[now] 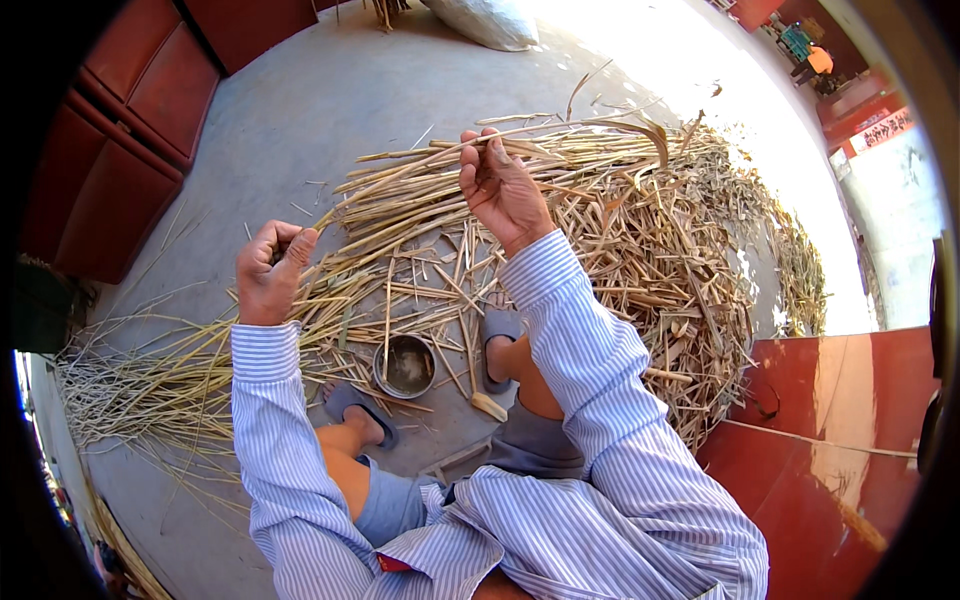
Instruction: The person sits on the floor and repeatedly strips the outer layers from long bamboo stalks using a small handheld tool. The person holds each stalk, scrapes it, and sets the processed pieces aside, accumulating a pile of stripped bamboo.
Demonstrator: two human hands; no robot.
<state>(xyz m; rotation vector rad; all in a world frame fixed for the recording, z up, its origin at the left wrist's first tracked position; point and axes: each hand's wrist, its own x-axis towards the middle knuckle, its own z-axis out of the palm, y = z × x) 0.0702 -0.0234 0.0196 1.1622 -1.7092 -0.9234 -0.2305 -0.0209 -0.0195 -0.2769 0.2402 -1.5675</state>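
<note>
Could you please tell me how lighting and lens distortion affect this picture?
In the head view, glare washes out the floor at upper right; the fisheye bends the red cabinets near the left rim; the corners are black; the left hand and right hand look fairly sharp.

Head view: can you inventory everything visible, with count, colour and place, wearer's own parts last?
Long thin dry stalk: at least one, straw-coloured, held between both hands
Loose dry stalks: many, straw-yellow, centre to left
Dry husk heap: one, tan-brown, right of centre
Round bowl: one, greyish, between the feet
Bulging sack: one, whitish, top
Boxy furniture: several pieces, dark red, upper left
Flat panel: one, red, lower right
Thin cord: one, whitish, across the panel
Distant person: one, orange top, upper right
Floor: one, grey, underneath
Slippers: two, grey, on feet
Striped shirt: one, blue-white, bottom
Shorts: one pair, grey-blue, bottom
Left hand: one, left
Right hand: one, centre
</note>
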